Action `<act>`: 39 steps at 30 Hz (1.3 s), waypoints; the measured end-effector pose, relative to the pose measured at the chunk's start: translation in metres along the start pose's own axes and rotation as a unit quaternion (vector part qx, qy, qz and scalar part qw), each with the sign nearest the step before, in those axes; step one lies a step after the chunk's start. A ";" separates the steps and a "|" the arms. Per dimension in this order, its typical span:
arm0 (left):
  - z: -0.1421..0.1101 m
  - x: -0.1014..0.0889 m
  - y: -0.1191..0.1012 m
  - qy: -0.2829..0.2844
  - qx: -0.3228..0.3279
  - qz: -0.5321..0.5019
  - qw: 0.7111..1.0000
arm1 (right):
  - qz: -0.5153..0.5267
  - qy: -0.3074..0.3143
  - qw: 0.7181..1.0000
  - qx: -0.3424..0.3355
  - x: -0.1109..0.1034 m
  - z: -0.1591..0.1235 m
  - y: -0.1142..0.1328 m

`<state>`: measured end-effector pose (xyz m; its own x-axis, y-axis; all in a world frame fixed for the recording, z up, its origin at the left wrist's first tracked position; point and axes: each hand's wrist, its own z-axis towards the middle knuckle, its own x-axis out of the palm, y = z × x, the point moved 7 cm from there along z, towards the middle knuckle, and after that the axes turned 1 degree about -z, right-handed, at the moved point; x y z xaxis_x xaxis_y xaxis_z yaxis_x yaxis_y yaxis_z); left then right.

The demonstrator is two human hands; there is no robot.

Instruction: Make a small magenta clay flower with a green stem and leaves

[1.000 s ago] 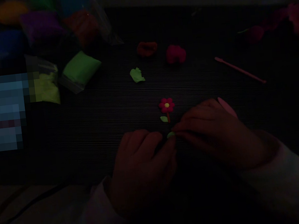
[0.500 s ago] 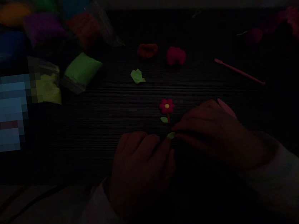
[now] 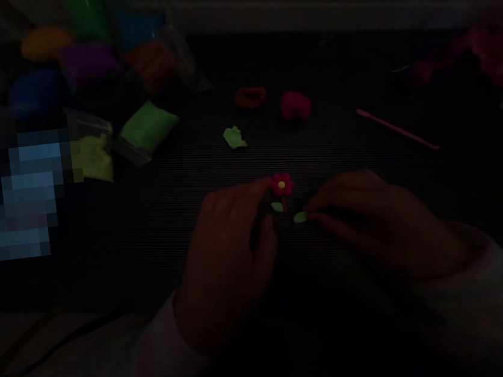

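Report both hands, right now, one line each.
Left hand: open, thumb and index finger apart, index fingertip at the edge of the red flower.
Right hand: closed, pinching a small green leaf between its fingertips.

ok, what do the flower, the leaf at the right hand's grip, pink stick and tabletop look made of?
Flower: probably modelling clay, matte; plump petals, like the pink lump.
Leaf: likely clay too, matte, no gloss.
Pink stick: perhaps plastic; slim, smooth, evenly coloured.
Tabletop: dark wood or laminate, fine parallel lines; too dim to tell.
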<state>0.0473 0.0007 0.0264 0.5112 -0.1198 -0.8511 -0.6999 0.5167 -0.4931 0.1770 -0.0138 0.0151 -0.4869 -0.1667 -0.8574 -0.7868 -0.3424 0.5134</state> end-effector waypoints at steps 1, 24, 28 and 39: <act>0.005 -0.001 0.000 -0.003 0.006 0.000 1.000 | -0.005 0.000 1.000 0.001 0.000 0.000 -0.001; 0.033 0.017 0.002 0.081 0.043 -0.109 0.990 | -0.007 0.014 1.000 0.027 0.005 0.000 0.000; 0.033 0.018 0.003 0.081 0.039 -0.122 0.988 | -0.006 0.014 1.000 0.025 0.004 0.001 0.001; 0.029 0.014 0.002 0.071 0.062 -0.139 0.986 | -0.025 0.015 1.000 0.007 0.004 0.000 -0.001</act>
<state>0.0680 0.0245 0.0187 0.5930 -0.3844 -0.7075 -0.4716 0.5464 -0.6921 0.1756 -0.0139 0.0108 -0.4361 -0.1777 -0.8822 -0.8148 -0.3383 0.4709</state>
